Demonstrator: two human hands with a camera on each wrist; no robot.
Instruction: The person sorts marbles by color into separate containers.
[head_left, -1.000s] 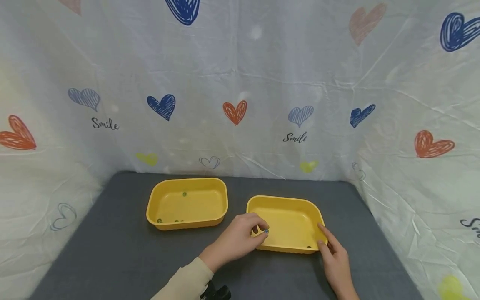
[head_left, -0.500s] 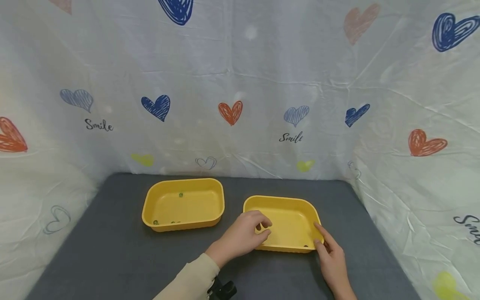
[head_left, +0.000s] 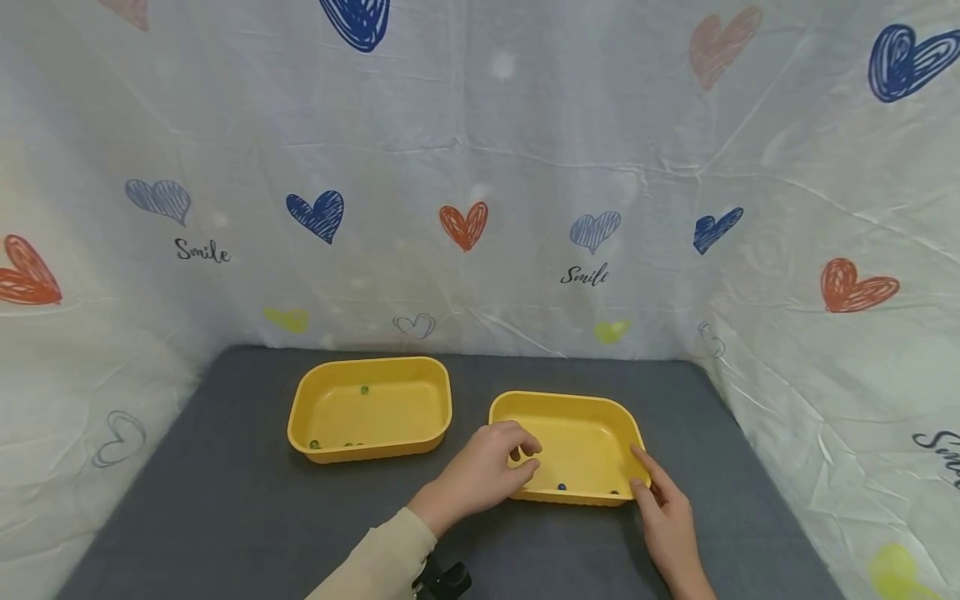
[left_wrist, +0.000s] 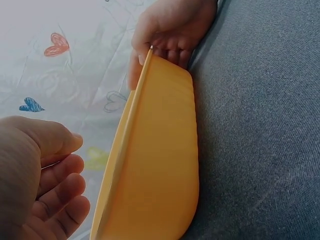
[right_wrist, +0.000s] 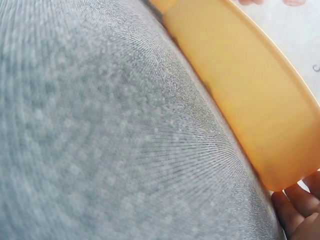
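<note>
My left hand [head_left: 491, 467] hovers over the left part of the right yellow tray [head_left: 570, 400], thumb and fingertips apart with nothing between them. In the left wrist view, the same hand [left_wrist: 47, 175] has loosely bent fingers beside the tray's rim. A small blue marble [head_left: 562, 487] lies in this tray by its front wall. Further right, a dark marble [head_left: 614, 492] shows just above the front rim. My right hand [head_left: 666, 517] grips the tray's right end, thumb and fingers at the rim. The right wrist view catches several of its fingers [right_wrist: 300, 205] against the tray's corner.
To the left stands a second yellow tray [head_left: 371, 362] with several green marbles, one of them a green marble [head_left: 364, 390] near its back. Both trays sit on a dark grey cloth-covered table [head_left: 247, 517]. Behind hangs a white curtain [head_left: 517, 150] printed with hearts.
A second ago my left fingertips pinched the blue marble; they have parted, and it now lies inside the right tray. My right hand keeps its hold on the tray.
</note>
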